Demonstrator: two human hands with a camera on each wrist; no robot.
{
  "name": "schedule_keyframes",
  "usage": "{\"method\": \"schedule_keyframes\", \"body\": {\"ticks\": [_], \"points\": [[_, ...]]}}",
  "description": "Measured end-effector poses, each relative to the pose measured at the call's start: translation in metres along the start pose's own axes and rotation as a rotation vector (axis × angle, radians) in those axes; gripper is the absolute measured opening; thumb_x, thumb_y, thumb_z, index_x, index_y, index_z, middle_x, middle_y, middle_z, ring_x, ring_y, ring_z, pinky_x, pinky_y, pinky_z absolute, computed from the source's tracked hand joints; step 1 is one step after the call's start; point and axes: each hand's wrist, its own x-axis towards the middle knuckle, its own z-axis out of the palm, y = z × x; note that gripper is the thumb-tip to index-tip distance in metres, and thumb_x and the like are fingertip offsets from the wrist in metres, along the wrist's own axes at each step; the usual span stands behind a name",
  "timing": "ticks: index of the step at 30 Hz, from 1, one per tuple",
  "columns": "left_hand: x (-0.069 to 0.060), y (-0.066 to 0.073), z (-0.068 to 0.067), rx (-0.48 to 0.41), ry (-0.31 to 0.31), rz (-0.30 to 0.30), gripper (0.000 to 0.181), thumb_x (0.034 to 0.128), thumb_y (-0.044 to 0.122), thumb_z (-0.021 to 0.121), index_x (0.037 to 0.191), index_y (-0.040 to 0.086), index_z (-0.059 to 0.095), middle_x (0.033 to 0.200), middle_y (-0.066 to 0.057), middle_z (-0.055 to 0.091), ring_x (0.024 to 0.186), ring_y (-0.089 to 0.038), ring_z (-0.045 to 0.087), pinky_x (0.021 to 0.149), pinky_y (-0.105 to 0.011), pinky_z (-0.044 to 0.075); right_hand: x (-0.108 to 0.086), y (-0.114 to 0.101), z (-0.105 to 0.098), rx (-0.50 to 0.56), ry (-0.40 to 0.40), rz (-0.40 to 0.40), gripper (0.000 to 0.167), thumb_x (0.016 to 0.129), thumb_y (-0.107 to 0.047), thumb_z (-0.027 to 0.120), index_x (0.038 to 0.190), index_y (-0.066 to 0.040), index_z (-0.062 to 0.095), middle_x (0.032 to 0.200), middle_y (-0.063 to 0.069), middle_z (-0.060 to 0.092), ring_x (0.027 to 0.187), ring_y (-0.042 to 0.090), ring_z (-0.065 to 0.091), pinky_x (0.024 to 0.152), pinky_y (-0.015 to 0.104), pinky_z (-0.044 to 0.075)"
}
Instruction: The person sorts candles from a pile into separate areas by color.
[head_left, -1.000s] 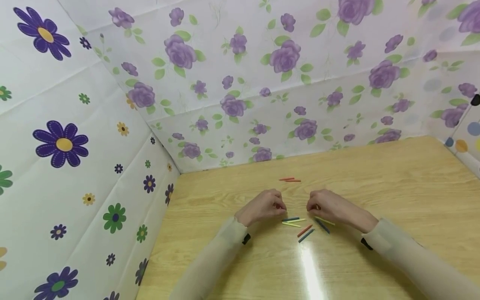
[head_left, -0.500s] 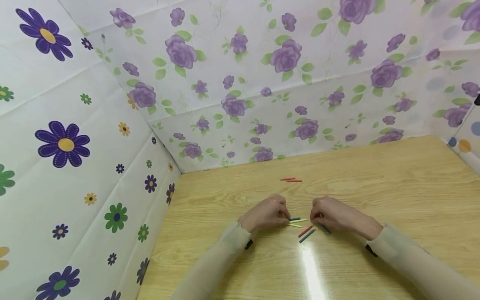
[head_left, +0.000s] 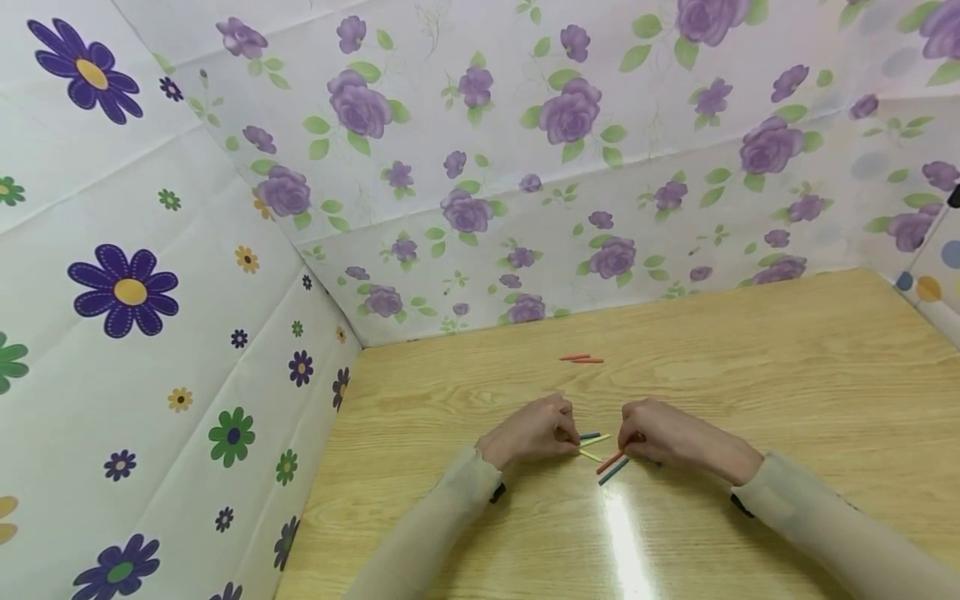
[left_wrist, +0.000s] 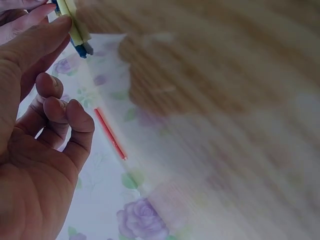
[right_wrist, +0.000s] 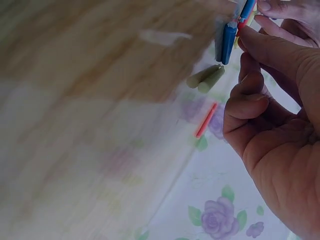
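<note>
The left hand (head_left: 528, 432) pinches the near end of a yellow stick (head_left: 591, 456); in the left wrist view, its thumb and finger meet at the yellow sticks (left_wrist: 73, 22), beside a blue end (left_wrist: 80, 51). Another yellow stick (head_left: 597, 440) and a blue stick (head_left: 590, 436) lie just above. Fingertips of the right hand (head_left: 678, 437) are at the upper end of a red stick (head_left: 611, 462) and appear to pinch it. A blue stick (head_left: 613, 472) lies alongside the red one. Under the right hand, another blue stick (head_left: 655, 462) is mostly hidden.
Two red sticks (head_left: 582, 359) lie farther back on the wooden table (head_left: 450, 383). Two yellowish-green sticks (right_wrist: 205, 78) show in the right wrist view. Flowered sheets (head_left: 465, 150) hang behind and to the left.
Both hands have come down and closer to the sticks. The lower yellow stick has turned at the left fingertips. The right fingertips have moved from the yellow and blue pair to the red stick.
</note>
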Motion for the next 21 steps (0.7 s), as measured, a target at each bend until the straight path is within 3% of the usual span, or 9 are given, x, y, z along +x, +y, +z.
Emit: {"method": "schedule_keyframes", "body": {"ticks": [15,21], "points": [[-0.0052,0.0,-0.0003,-0.015,-0.018,-0.038,0.009,0.0968,0.026,0.086,0.099,0.017,0.088,0.091,0.006,0.068,0.082,0.0,0.046,0.074,-0.01,0.037,0.0011,0.0003,0.0028,-0.038,-0.011,-0.038,0.015,0.092,-0.007,0.085,0.084,-0.02,0.083,0.081,-0.01,0.064,0.072,-0.007,0.045,0.064,0.014,0.042],[-0.0059,-0.0037,-0.0002,0.033,-0.054,-0.013,0.012,0.0979,0.029,0.084,0.101,0.019,0.088,0.093,0.005,0.07,0.086,-0.003,0.054,0.078,-0.011,0.042,0.0027,0.0014,0.0033,-0.054,-0.014,-0.059,0.016,0.091,-0.006,0.086,0.083,-0.02,0.082,0.08,-0.01,0.065,0.071,-0.007,0.045,0.064,0.014,0.042]]}}
